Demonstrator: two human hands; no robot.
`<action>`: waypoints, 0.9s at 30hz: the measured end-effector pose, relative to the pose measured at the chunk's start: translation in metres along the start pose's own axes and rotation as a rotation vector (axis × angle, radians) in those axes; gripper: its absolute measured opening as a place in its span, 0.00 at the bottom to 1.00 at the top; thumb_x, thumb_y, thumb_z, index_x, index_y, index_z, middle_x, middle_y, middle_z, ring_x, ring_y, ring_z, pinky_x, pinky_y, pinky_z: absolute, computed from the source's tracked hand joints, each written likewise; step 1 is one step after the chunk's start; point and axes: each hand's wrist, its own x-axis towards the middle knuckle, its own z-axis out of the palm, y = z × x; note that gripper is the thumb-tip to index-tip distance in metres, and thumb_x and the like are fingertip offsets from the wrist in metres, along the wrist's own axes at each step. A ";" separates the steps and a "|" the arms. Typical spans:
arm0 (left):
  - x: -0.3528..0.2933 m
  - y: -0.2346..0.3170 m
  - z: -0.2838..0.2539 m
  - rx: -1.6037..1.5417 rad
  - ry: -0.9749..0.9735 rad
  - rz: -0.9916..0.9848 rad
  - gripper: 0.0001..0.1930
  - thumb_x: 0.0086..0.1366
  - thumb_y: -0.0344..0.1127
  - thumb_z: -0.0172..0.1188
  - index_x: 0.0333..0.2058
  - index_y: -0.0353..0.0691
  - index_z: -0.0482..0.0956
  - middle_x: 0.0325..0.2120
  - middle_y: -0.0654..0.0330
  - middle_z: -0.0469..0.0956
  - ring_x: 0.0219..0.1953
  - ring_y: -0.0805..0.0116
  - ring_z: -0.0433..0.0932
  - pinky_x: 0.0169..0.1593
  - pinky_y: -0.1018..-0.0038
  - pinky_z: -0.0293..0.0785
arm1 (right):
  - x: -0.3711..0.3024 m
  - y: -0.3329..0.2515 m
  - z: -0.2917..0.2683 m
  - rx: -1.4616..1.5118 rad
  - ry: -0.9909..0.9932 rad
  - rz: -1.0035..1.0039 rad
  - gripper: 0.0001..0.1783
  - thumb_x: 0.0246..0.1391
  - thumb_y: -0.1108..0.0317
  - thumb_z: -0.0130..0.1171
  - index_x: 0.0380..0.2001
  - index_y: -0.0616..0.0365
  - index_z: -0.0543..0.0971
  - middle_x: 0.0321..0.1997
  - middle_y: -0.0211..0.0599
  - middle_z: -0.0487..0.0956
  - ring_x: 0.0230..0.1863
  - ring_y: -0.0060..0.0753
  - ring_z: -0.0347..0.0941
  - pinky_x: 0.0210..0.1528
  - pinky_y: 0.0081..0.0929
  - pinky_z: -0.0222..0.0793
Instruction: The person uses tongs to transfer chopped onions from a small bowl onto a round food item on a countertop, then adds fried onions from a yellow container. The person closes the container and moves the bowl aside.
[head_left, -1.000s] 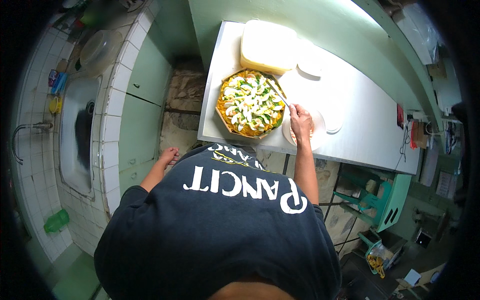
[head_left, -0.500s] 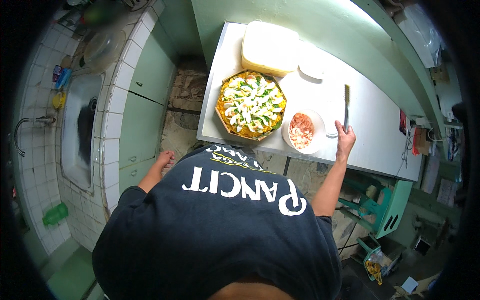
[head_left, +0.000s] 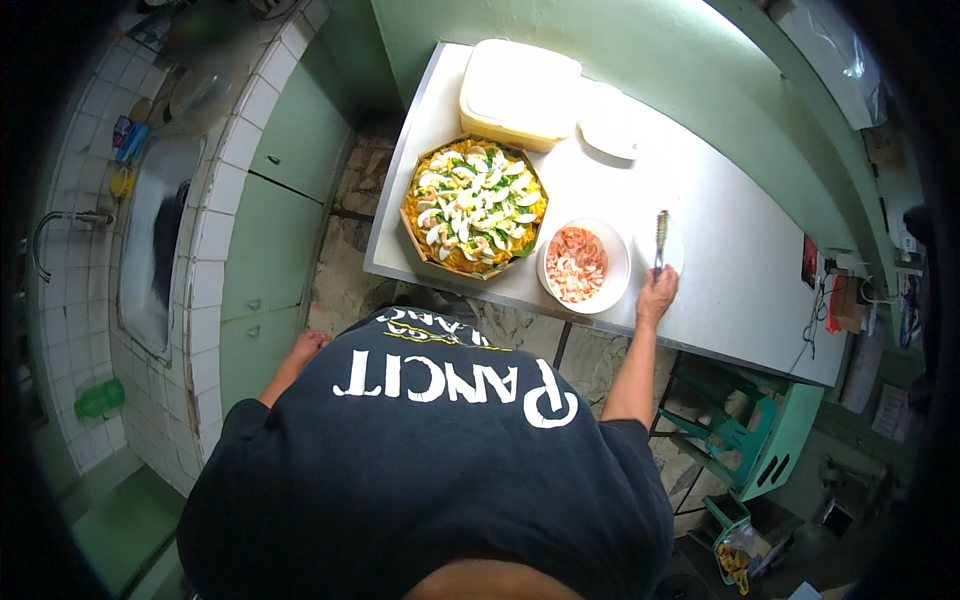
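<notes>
My right hand (head_left: 655, 295) is closed around the handle of a slim metal utensil (head_left: 661, 240) with a ridged, yellowish tip; its exact kind is not clear. The utensil stands over a small white plate (head_left: 676, 248) on the table. Just left is a white bowl (head_left: 622, 262) of pink and orange-white pieces, perhaps shrimp. Farther left sits an eight-sided tray (head_left: 410, 232) of yellow noodles (head_left: 420, 215), topped with egg slices (head_left: 480, 195) and green leaves. My left hand (head_left: 310, 341) hangs low beside my body, fingers curled with nothing seen in them.
Behind the tray stands a lidded, pale yellow tub (head_left: 520, 95), with a white lid or plate (head_left: 608, 135) beside it. The white table (head_left: 740, 290) meets a green wall. Left is a tiled counter with a sink (head_left: 150, 300). A green stool (head_left: 740, 430) is under the table's right side.
My right hand has lowered the utensil toward the near edge and left, bringing it over the small plate. The view has shifted slightly, so the table things appear farther left.
</notes>
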 end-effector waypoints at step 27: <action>-0.017 0.087 0.024 0.187 -0.049 -0.137 0.14 0.67 0.47 0.52 0.47 0.53 0.75 0.31 0.70 0.76 0.29 0.74 0.73 0.33 0.70 0.66 | -0.059 -0.156 -0.030 0.333 -0.298 -0.258 0.28 0.47 0.78 0.53 0.55 0.51 0.74 0.65 0.50 0.64 0.70 0.56 0.51 0.69 0.50 0.47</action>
